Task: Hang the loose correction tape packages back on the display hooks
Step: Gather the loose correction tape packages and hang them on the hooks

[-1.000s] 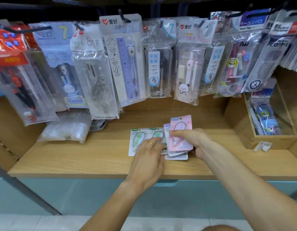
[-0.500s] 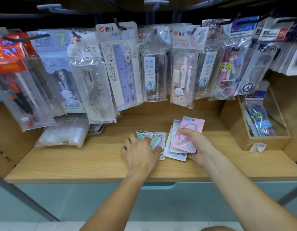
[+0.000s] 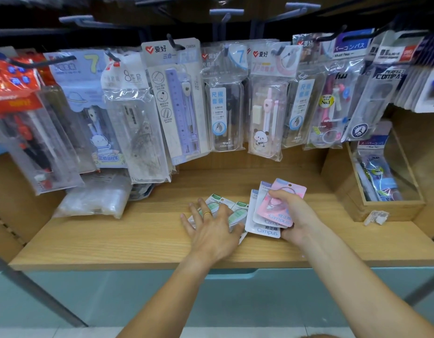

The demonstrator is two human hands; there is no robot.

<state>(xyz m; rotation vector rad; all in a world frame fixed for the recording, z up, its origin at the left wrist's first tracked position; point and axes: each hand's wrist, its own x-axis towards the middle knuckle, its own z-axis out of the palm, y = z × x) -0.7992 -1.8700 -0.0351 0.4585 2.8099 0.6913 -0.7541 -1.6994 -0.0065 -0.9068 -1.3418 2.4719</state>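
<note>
On the wooden shelf (image 3: 113,242), my right hand (image 3: 292,215) grips a small fanned stack of correction tape packages, a pink one (image 3: 278,211) on top and white-blue Campus ones (image 3: 263,231) beneath. My left hand (image 3: 211,225), wearing a gold ring, lies spread flat on the green correction tape packages (image 3: 237,211) that rest on the shelf. Empty grey-blue display hooks (image 3: 226,12) stick out at the top, above the row of hanging goods.
Compass and ruler sets in clear packs (image 3: 225,103) hang in a row across the back. A clear plastic bag (image 3: 94,201) lies at the left of the shelf. A wooden box (image 3: 391,206) with more items stands at the right, a crumpled label (image 3: 376,217) beside it.
My right hand has lifted the pink and white stack slightly off the shelf. My left hand slid left and spread flat over the green packages. The view tilted upward, revealing empty hooks.
</note>
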